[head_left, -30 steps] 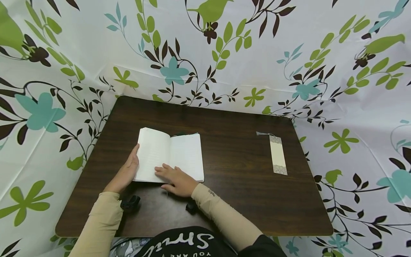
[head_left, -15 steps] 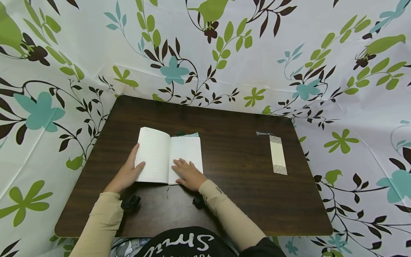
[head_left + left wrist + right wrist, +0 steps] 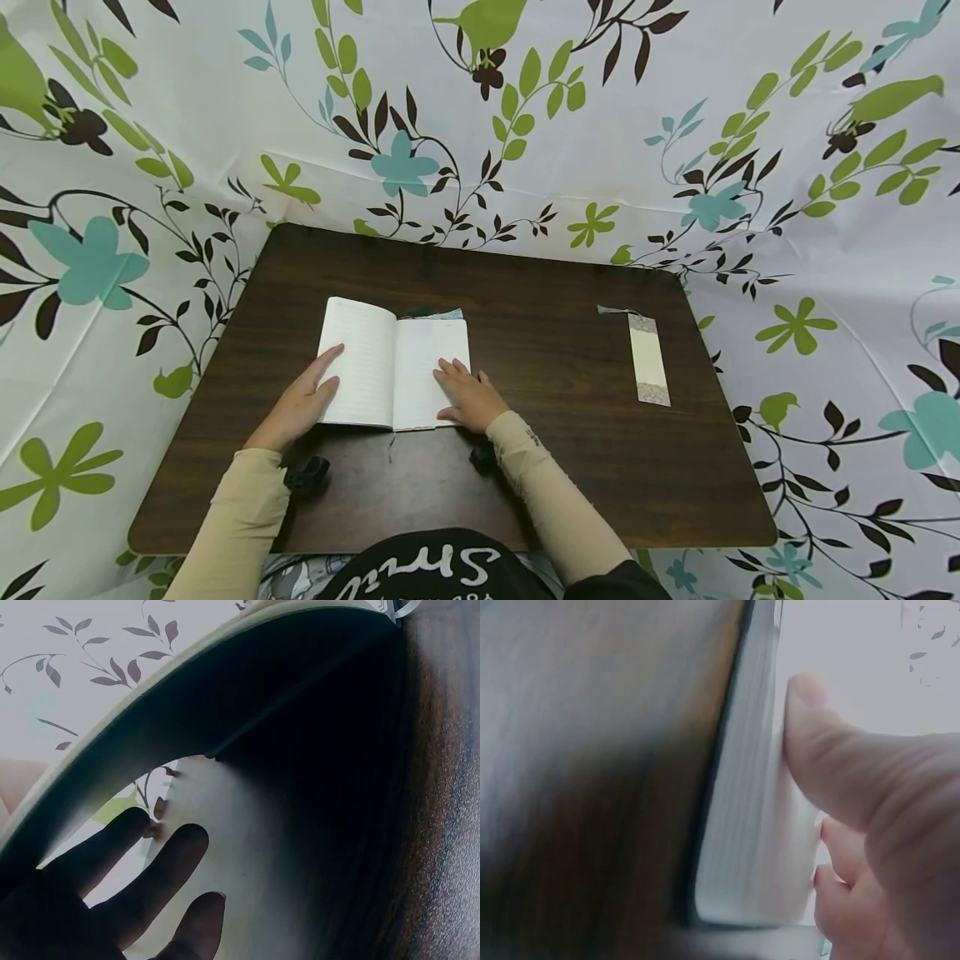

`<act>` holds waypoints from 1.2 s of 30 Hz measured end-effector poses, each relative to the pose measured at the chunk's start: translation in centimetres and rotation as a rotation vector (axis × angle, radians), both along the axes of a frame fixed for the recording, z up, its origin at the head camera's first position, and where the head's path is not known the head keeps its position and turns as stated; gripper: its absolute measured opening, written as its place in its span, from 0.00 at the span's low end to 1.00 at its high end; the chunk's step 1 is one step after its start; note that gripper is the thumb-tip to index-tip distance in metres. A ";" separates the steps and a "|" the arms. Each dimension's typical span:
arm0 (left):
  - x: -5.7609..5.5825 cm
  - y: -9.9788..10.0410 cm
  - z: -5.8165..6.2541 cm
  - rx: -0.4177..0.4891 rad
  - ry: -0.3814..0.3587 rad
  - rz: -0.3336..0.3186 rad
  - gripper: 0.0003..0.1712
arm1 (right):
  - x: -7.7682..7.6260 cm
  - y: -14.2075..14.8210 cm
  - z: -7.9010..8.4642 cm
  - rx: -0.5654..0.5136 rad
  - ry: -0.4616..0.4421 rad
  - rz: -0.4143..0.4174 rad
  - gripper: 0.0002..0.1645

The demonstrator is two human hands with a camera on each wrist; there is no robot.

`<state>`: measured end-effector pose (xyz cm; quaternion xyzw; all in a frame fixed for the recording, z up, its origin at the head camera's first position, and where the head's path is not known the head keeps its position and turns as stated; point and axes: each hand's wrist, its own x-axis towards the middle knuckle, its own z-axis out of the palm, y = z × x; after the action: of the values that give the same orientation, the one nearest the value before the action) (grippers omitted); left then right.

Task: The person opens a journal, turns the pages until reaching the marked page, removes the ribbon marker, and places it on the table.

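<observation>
An open notebook lies on the dark wooden table, its visible left page ruled with faint lines. My left hand grips the left half at its outer edge, thumb and index finger over the page. Under the raised dark cover, the left wrist view shows other fingers of that hand. On the right page rests my right hand, fingers extended near the outer edge. Its thumb lies along the page above the thick page block in the right wrist view.
A cream bookmark with grey patterned ends and a tassel lies on the right side of the table. A teal strip sticks out behind the notebook. A patterned cloth hangs around the table.
My right hand has slid from the left page near the spine across to the outer part of the right page. My left thumb and index finger have come over the left page.
</observation>
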<state>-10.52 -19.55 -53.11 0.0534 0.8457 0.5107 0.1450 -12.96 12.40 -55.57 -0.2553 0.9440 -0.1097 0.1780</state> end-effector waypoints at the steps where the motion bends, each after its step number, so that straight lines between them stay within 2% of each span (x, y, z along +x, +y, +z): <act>1: 0.0 0.0 0.0 -0.005 -0.003 -0.001 0.34 | 0.0 0.2 0.1 0.002 -0.009 -0.009 0.49; 13: 0.3 0.1 0.0 -0.075 0.038 -0.022 0.43 | -0.2 1.2 0.3 0.031 -0.043 -0.009 0.60; 22: 0.4 -0.1 -0.2 -0.085 0.043 -0.029 0.43 | -0.1 1.5 0.6 0.025 -0.063 -0.001 0.60; 36: 0.3 -0.3 -0.4 -0.085 0.052 -0.034 0.43 | -0.1 1.5 -0.1 0.020 -0.051 -0.024 0.60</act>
<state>-10.23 -19.81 -53.53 0.0749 0.8692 0.4702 0.1336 -13.02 13.94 -55.63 -0.2394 0.9431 -0.1088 0.2035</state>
